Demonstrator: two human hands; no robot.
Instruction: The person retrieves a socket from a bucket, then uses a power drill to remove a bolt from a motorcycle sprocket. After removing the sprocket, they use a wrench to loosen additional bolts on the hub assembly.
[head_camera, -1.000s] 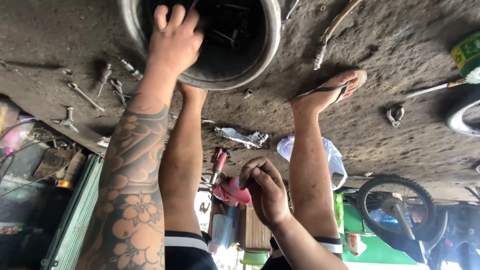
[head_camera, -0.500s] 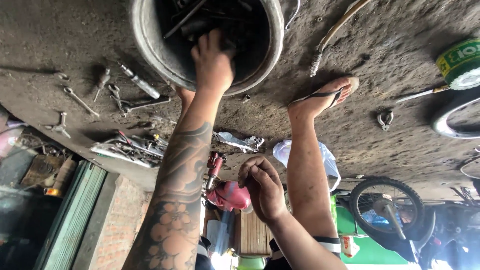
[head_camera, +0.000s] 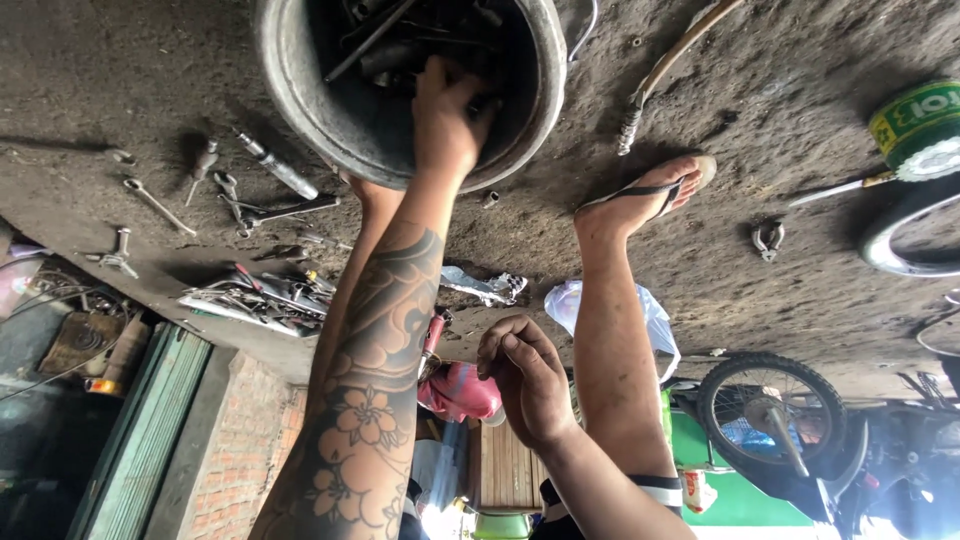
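Bucket (head_camera: 300, 110): round metal pail, set on the dirt floor at the top of the view, mouth turned toward the camera; dark rods and metal parts (head_camera: 400, 40) are packed inside.
Left hand (head_camera: 447, 125): sunk past the near rim into the bucket, palm down on the parts; fingers are spread and curled among them, but whether anything is pinched cannot be told.
Right hand (head_camera: 525, 375): held well apart from the bucket, near the knee; fingers are loosely curled in, nothing seen in them.
Key relation: parts lie straight beyond the left fingertips, deeper in the pail; the long rods are laid slantwise across the mouth, so the left hand is far the nearer.
Foot (head_camera: 640, 200): in a sandal, planted just right of the bucket.
Loose tools (head_camera: 250, 205): wrenches and a screwdriver, scattered on the floor left of the bucket.
Wheel (head_camera: 770, 410): small spoked tyre, lower right.
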